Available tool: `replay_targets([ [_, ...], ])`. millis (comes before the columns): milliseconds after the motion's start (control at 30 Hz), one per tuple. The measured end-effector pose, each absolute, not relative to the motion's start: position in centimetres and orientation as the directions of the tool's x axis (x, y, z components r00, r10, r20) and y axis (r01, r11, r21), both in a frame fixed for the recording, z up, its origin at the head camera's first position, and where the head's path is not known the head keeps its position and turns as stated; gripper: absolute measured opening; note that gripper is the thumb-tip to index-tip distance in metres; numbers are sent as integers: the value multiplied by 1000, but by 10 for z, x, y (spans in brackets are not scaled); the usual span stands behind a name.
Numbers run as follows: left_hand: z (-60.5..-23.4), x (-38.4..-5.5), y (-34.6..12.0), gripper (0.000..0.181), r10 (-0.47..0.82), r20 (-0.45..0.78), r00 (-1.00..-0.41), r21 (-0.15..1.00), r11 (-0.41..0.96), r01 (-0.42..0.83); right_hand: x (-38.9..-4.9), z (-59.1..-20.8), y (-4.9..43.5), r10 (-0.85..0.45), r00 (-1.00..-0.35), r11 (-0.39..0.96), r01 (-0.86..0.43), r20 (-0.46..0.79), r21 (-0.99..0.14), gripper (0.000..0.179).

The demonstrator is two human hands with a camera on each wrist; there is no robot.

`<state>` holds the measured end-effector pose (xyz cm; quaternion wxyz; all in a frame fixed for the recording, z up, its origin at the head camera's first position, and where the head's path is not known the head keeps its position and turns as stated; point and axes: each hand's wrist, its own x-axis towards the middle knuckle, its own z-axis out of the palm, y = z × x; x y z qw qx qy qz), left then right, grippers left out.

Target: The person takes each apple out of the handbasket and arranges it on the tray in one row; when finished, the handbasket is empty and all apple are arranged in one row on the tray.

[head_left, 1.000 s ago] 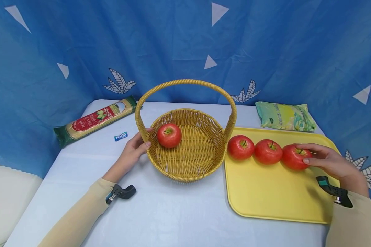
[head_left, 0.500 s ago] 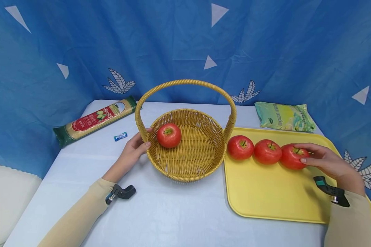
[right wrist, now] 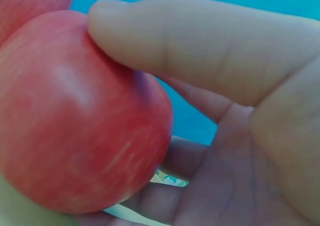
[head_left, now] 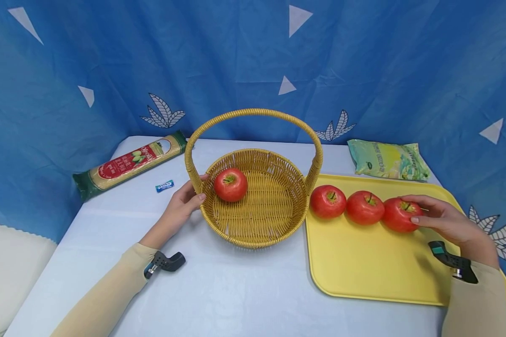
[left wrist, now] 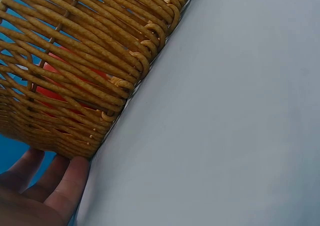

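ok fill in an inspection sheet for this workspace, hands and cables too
Surface: white table.
Job's things: one red apple inside the wicker basket; three more apples in a row on the yellow tray.
Clutter: long packet and small blue packet at left; green bag behind the tray.
Hands: left hand grips the basket's side; right hand grips the rightmost apple.
Cables: nothing seen.
Surroundings: blue curtain.

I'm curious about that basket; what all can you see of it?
The basket is round and golden-brown, woven from wicker-like strands, with a thick rim and one tall handle arching over it. It appears upright on the white table. One red apple lies inside, toward the left. The left hand holds the basket's left side, near the handle's foot. Whether it touches the yellow tray is unclear.
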<state>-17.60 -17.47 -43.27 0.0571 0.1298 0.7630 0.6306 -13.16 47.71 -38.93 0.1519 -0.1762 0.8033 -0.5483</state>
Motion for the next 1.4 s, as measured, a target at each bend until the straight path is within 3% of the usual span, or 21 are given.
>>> replay_targets([
  [300,-433,-177,-175,54,271,74,-960,979,163,122,-132,-390,476,-451,-892,327,-122,-41,-937,60],
  [767,-431,-175,-175,54,272,74,-959,978,170,124,-129,-384,476,-352,-936,362,-136,-1,-922,56],
  [1067,-432,-176,-174,54,276,71,-958,979,165,120,-122,-364,452,-170,-980,629,-190,105,-753,55],
  [1400,-432,-176,-175,55,273,64,-960,977,178,116,-115,-333,408,-223,-958,629,-281,178,-724,60],
])
